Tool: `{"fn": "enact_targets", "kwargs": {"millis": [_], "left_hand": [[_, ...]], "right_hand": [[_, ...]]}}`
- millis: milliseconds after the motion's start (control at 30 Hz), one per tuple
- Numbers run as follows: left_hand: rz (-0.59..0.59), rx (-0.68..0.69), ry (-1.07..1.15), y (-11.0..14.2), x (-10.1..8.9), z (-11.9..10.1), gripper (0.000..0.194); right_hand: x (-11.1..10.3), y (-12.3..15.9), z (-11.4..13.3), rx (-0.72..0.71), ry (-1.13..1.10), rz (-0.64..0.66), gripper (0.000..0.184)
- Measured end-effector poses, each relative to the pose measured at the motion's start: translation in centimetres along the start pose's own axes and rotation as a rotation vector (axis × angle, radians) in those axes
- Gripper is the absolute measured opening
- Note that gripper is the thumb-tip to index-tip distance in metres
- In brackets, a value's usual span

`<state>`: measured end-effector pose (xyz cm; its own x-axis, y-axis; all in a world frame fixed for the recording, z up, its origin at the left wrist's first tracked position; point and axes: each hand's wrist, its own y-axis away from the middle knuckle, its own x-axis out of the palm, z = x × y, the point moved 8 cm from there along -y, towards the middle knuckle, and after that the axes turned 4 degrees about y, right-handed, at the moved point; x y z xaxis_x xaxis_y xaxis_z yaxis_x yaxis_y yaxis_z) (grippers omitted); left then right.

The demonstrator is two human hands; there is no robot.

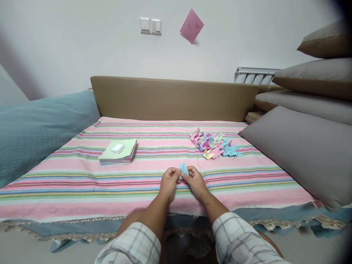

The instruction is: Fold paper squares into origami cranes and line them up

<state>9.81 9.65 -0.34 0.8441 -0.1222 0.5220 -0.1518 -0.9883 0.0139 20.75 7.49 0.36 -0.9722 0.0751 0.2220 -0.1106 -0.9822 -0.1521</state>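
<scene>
A small light-blue folded paper piece [184, 168] is held upright between both hands, its narrow points facing up. My left hand [169, 182] pinches its left edge between thumb and fingers. On the other side, my right hand [196, 182] grips the right edge, thumb toward me. Beyond my right hand lies a pile of folded paper cranes [213, 143] in pink, purple, yellow, pale green and blue. To the left sits a thick stack of square coloured paper [125, 149], pale green on top, with a small white block [118, 148] resting on it.
A striped cloth [82, 179] covers the seat under everything. Grey cushions [302, 150] pile up on the right, and a blue-covered armrest [49, 124] bounds the left. The brown backrest [170, 98] stands behind. A pink note [191, 26] and light switches [150, 26] are on the wall.
</scene>
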Motion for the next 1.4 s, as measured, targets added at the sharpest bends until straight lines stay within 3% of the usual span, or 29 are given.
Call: {"fn": "enact_targets", "kwargs": {"millis": [500, 667, 933, 1133, 1300, 1400], "left_hand": [[0.016, -0.021, 0.017, 0.5, 0.8, -0.5, 0.042], [-0.029, -0.032, 0.089, 0.5, 0.5, -0.6, 0.041], [0.024, -0.117, 0.065, 0.3, 0.7, -0.2, 0.039], [-0.011, -0.088, 0.115, 0.3, 0.5, -0.5, 0.036], [-0.030, -0.069, 0.092, 0.2, 0.0, -0.2, 0.034], [-0.035, -0.044, 0.032, 0.0, -0.4, -0.2, 0.032]], "right_hand": [[0.1, 0.0, -0.4, 0.084, 0.038, 0.019, 0.041], [0.4, 0.0, -0.3, 0.051, 0.077, 0.065, 0.038], [0.4, 0.1, -0.4, 0.010, 0.076, 0.072, 0.036], [-1.1, 0.3, 0.2, -0.090, 0.060, -0.074, 0.030], [-1.6, 0.5, 1.2, -0.198, 0.206, -0.140, 0.023], [-1.5, 0.4, 1.2, -0.178, 0.244, -0.127, 0.024]]}}
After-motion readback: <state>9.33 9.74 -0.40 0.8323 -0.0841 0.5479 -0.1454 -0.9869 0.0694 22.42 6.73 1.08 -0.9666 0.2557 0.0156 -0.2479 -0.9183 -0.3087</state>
